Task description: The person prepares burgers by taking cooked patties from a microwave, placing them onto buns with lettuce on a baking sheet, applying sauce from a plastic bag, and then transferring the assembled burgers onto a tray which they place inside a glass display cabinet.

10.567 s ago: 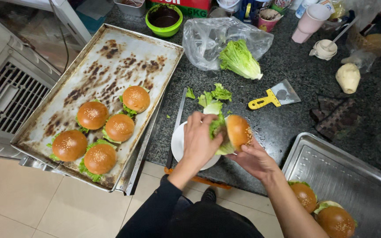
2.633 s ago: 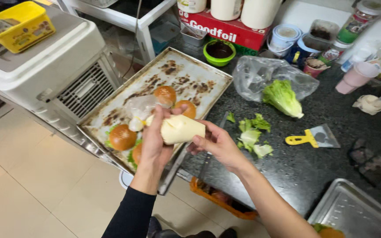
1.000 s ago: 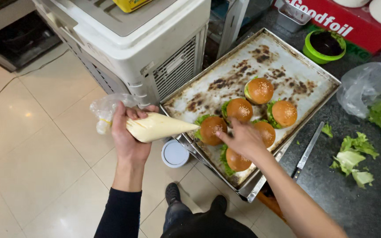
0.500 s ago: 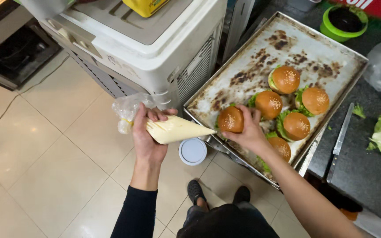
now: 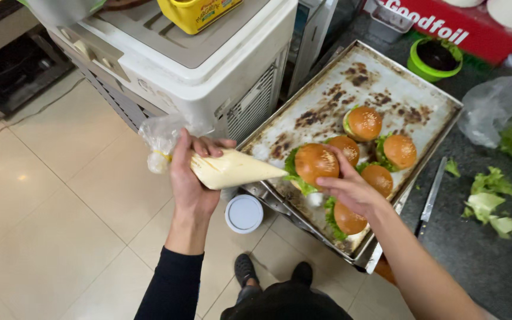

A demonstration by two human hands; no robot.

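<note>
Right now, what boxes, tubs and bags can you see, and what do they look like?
Red box: long, white lettering, top right on the counter.
Yellow tub: squarish, printed label, on the white machine, top centre.
Clear plastic bag: crumpled, holds lettuce, right edge.
Piping bag: cone of pale cream, held in the left hand.

The scene is viewed by a single head-worn camera, aimed steeply down from above. The tray (image 5: 327, 106) is framed at centre right, fairly near; floor is seen left of it, counter right of it, and the wearer's feet below.
</note>
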